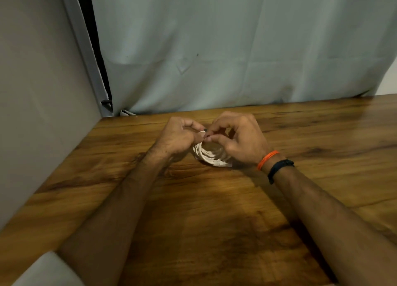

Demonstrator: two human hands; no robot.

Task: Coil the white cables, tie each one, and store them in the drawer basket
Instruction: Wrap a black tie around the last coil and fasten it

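A coiled white cable [211,157] stands on edge on the wooden table [214,210], held between both hands near the table's far side. My left hand [178,137] grips the top left of the coil. My right hand [238,139] pinches the top of the coil with thumb and forefinger, right beside the left fingertips. A small dark piece, perhaps a tie, shows between the fingertips [205,130]. The upper part of the coil is hidden by the fingers. No drawer basket is in view.
A pale curtain [236,49] hangs behind the table's far edge. A grey panel [38,92] walls the left side. My right wrist wears an orange band [267,159] and a dark band [279,167]. A grey rounded object [49,270] sits at the bottom left.
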